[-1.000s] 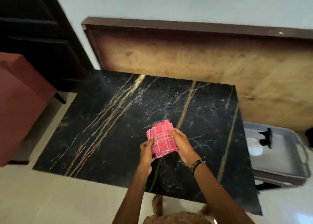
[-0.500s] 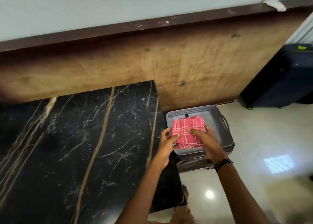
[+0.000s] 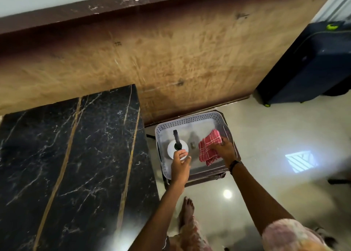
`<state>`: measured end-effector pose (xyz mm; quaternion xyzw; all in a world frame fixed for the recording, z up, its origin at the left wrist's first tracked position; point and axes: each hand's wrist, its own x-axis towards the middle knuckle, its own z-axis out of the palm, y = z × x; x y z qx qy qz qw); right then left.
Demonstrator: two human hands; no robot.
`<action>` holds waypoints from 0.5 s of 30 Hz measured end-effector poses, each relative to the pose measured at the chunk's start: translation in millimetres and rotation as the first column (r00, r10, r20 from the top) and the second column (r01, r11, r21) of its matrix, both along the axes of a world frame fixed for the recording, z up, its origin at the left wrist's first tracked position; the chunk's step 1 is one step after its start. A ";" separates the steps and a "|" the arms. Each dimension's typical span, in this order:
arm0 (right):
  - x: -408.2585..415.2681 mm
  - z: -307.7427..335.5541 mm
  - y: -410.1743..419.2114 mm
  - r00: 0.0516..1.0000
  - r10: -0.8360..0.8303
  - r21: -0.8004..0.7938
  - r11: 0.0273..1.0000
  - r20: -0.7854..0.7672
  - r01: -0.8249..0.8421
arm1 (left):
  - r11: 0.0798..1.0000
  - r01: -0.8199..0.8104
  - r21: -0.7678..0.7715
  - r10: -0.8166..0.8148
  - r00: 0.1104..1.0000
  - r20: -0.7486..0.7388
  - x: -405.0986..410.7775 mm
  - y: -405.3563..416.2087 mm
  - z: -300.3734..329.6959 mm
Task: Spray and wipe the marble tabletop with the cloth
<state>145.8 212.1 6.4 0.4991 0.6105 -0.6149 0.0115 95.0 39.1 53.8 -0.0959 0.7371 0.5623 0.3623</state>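
**Cloth and spray bottle at the basket, beside the marble tabletop**

The cloth (image 3: 209, 147), a red checked square folded on itself, lies inside the grey basket (image 3: 190, 118) against its right wall, with the right hand (image 3: 224, 149) laid over its near edge; the fingers curl onto the fabric and grip it. Just beside it, in the left part of the same basket, stands the spray bottle (image 3: 177, 147), white-bodied with a black trigger head (seen almost straight from above, so its height cannot be judged). The left hand (image 3: 180, 165) reaches to the bottle's near side, fingers spread and only loosely bent, their tips at or touching the white body; no closed grasp is visible. The basket rests on a low dark stand on the pale floor, just beside the right edge of the marble tabletop (image 3: 76, 165), which is black with gold and white veins and bears nothing in the visible part. No wet film or streaks can be made out on the stone, so whether spraying and wiping are done or pending cannot be read from the surface. With both tools in the basket, the moment fits either fetching or putting away. A dark suitcase (image 3: 313, 64) stands well apart, by the wooden panel (image 3: 171, 56).
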 end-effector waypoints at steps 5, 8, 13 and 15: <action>-22.3 -24.5 16.5 0.995 0.098 -0.035 0.995 0.026 -0.097 | 0.996 0.061 -0.063 -0.065 0.996 -0.061 -8.1 1.8 -8.0; -25.0 -41.6 28.8 0.988 0.151 -0.028 0.988 0.044 -0.150 | 0.996 0.056 -0.065 -0.061 0.995 -0.080 -11.7 3.5 -10.5; -7.9 -46.4 38.4 0.935 0.228 0.178 0.943 0.271 -0.282 | 0.993 0.093 -0.066 -0.099 0.990 -0.096 -9.8 3.0 -11.8; 3.2 -45.6 33.9 0.915 0.245 0.225 0.919 0.321 -0.325 | 0.991 0.120 -0.060 -0.125 0.988 -0.092 -9.1 3.6 -11.4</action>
